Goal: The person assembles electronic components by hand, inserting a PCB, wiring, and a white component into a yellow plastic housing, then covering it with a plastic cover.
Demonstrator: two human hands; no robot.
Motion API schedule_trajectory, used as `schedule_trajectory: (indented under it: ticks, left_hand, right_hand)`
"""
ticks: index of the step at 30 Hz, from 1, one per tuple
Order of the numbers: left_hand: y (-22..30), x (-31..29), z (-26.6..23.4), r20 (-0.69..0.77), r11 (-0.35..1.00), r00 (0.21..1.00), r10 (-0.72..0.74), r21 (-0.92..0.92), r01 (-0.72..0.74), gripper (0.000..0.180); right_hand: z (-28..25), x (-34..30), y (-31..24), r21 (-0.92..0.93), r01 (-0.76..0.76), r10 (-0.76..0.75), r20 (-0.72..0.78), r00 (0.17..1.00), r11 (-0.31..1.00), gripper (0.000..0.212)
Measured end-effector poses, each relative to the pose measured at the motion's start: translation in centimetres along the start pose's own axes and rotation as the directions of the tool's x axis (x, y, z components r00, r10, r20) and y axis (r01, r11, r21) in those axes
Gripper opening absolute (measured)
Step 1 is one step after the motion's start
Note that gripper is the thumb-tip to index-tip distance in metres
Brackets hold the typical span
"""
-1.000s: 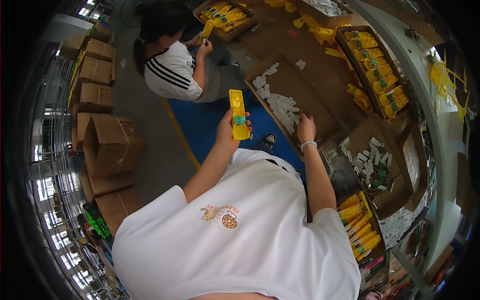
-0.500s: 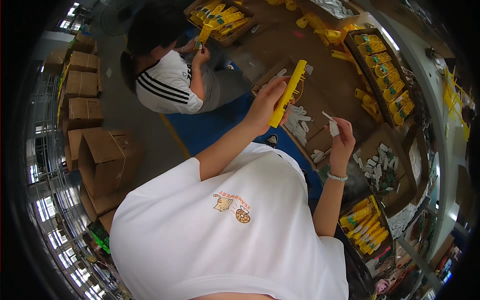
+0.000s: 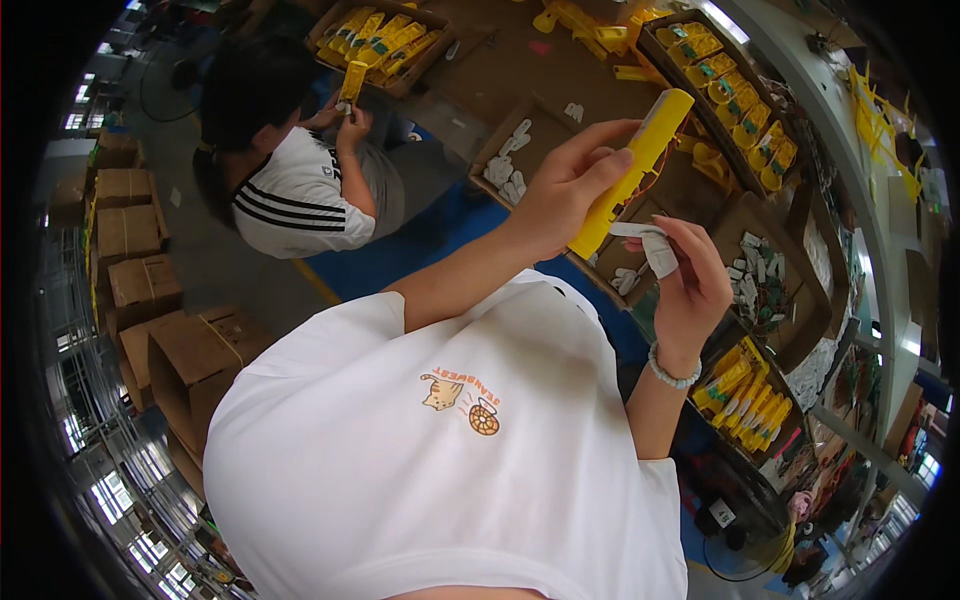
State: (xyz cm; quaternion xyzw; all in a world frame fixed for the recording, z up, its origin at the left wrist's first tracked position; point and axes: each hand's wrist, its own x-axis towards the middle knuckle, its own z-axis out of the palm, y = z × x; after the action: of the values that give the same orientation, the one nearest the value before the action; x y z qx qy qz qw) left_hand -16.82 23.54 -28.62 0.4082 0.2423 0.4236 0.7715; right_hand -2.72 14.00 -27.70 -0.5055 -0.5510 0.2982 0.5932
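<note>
My left hand (image 3: 578, 190) is closed around a long yellow plastic housing (image 3: 655, 135), held tilted in front of my chest. Thin wires and small inner parts show along its right side. Between the fingertips of my right hand (image 3: 697, 285) is a small white plastic piece (image 3: 659, 254), with a flat narrow strip (image 3: 630, 229) sticking out to the left. The strip's tip is at the lower end of the housing; whether they touch I cannot tell. A beaded bracelet (image 3: 672, 370) circles my right wrist.
A co-worker (image 3: 300, 185) at the left holds another yellow housing (image 3: 352, 82). Similar housings (image 3: 745, 105) fill a long tray at the far right; more (image 3: 745, 395) stand in a box by my right elbow. Loose white pieces (image 3: 752, 270) lie in a carton. Cardboard boxes (image 3: 190, 365) line the left.
The yellow housing and my left hand have moved right. My right hand has brought the white piece near the housing's lower end. The view has shifted, too.
</note>
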Motion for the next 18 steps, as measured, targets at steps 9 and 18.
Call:
schedule_trajectory:
  ticks: [9,18]
  left_hand:
    - [-0.2,-0.9,-0.1,0.061,0.994,0.998,0.008,0.11,-0.014,0.041]
    - [-0.3,-2.1,0.7,0.12,0.926,0.991,0.062,0.365,-0.102,0.044]
  right_hand:
    - [0.7,-0.6,-1.2,-0.089,0.026,-0.033,-0.081,0.996,0.996,0.03]
    - [1.5,-0.4,-2.6,0.033,-0.196,0.199,-0.128,0.972,0.98,0.035]
